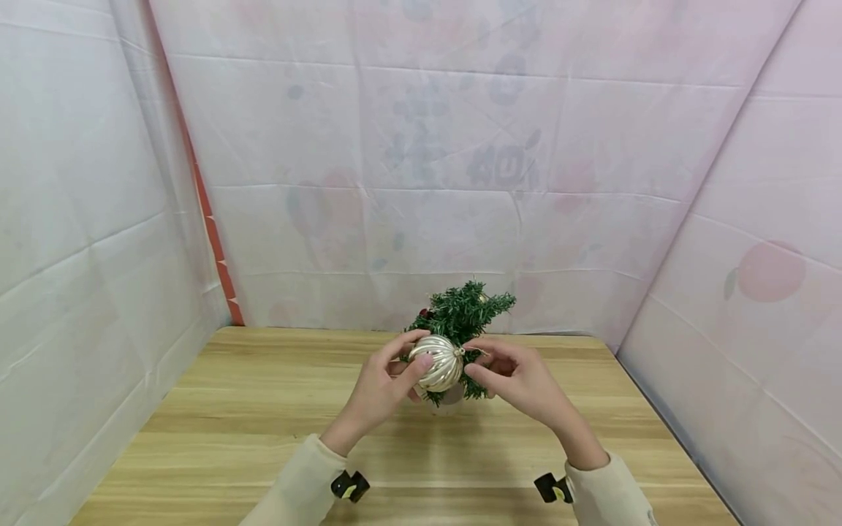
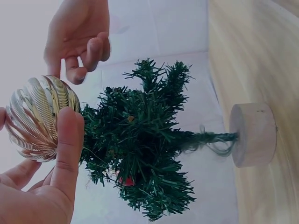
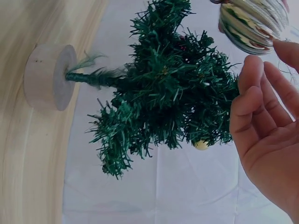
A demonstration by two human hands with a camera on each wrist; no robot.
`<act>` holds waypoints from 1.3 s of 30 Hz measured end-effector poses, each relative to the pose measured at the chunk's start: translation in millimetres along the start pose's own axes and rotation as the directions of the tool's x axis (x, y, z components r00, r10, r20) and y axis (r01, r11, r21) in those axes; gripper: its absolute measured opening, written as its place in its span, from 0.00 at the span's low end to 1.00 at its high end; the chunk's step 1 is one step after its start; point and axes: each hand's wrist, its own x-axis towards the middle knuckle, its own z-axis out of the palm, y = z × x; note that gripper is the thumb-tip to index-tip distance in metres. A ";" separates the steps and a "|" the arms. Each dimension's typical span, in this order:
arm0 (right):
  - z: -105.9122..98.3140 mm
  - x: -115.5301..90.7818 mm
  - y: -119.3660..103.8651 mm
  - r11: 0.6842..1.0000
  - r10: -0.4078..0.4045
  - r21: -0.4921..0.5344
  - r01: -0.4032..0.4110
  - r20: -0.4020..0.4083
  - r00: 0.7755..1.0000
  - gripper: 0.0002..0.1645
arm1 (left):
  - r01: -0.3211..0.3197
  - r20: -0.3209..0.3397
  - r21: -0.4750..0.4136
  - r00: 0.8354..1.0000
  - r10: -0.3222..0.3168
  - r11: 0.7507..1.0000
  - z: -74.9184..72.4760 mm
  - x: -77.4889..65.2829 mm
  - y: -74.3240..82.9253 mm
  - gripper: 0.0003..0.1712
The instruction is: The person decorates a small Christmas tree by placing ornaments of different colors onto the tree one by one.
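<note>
My left hand grips a shiny champagne-gold ribbed Christmas ball, thumb on its near face and fingers round its far side. The ball's cap points right, with a thin string loop by it. Close to that cap is my right hand, its thumb and index finger apart and its other fingers loosely bent. In the right wrist view a fingertip of it meets or nearly meets the ball. Just behind the ball stands a small green artificial Christmas tree, upright on a round pale wooden base.
The tree bears a red ornament and a small gold ball. It stands on a wood-grain table. Pale printed sheets hang behind the table and on both sides.
</note>
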 end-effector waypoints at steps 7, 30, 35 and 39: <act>-3.2 0.3 -2.7 0.998 -0.041 0.036 0.043 -0.049 0.998 0.16 | 0.022 0.020 0.005 1.000 -0.022 1.000 3.6 -1.7 -4.0 0.27; -6.8 -3.3 -6.2 0.998 -0.045 0.039 0.049 -0.100 0.994 0.11 | 0.044 0.059 0.045 0.997 -0.047 0.998 12.3 -3.6 -8.4 0.26; -7.9 -4.3 -6.2 0.997 -0.067 0.040 0.072 -0.103 0.992 0.10 | 0.097 0.113 0.068 0.988 -0.104 0.993 14.1 -3.8 -9.9 0.25; -7.8 -5.1 -5.3 0.996 -0.081 0.029 0.084 -0.088 0.993 0.08 | 0.132 0.150 0.092 0.978 -0.144 0.987 13.8 -5.0 -9.8 0.26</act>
